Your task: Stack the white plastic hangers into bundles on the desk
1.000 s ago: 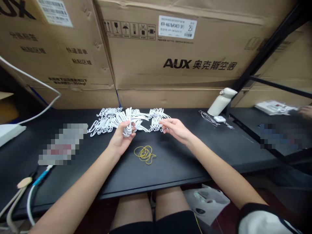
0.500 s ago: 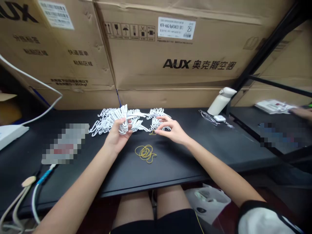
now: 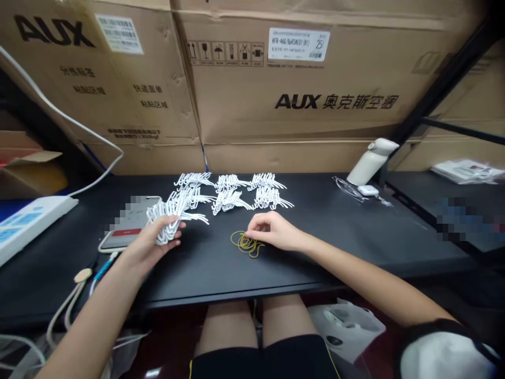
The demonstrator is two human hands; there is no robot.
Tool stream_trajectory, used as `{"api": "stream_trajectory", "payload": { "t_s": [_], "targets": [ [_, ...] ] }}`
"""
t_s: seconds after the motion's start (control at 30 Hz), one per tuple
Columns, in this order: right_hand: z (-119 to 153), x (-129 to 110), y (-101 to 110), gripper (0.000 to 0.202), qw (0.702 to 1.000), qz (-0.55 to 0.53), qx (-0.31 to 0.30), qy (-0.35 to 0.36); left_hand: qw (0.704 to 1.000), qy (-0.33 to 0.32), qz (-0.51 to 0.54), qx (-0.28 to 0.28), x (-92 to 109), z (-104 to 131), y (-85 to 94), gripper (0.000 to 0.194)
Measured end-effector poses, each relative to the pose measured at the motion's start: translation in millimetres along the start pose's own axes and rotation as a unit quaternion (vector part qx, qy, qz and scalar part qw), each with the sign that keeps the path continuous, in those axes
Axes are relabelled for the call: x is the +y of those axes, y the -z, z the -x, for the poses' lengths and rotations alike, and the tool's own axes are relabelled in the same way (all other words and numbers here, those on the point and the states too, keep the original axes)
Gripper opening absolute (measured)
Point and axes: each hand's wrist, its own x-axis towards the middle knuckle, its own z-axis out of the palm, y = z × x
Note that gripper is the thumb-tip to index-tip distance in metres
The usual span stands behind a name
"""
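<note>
the left hand (image 3: 150, 243) has moved left with its bundle of white hooks (image 3: 169, 211), clamped between fingers and thumb at centre left; the right hand (image 3: 275, 230) has dropped to the yellow bands (image 3: 246, 244) below mid-frame, fingertips together, whether gripping one i cannot tell. more clumps of hooks (image 3: 231, 201) lie around the centre.

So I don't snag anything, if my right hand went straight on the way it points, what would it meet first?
Most likely the yellow bands: they lie right at the tip of your right hand, which may be touching them. Depth is hard to judge from this one view.
</note>
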Motion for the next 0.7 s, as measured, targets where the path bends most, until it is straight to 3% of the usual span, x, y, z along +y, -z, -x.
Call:
{"api": "stream_trajectory", "payload": {
  "t_s": [0.23,0.4,0.57,0.7],
  "targets": [
    [-1,0,-9,0.037,0.982,-0.170,-0.048,-0.067,0.990,-0.026,-0.142,-0.002,-8,-4,13.1,0.031],
    [0,1,-9,0.037,0.976,-0.201,-0.035,-0.069,0.979,-0.031,-0.202,0.000,-6,-8,13.6,0.033],
    [1,2,-9,0.036,0.972,-0.219,-0.020,-0.076,0.963,0.002,-0.269,-0.020,1,-10,13.8,0.043],
    [3,1,-7,0.036,0.973,-0.220,-0.008,-0.070,0.945,0.037,-0.324,-0.006,7,-14,10.1,0.054]
  ]
}}
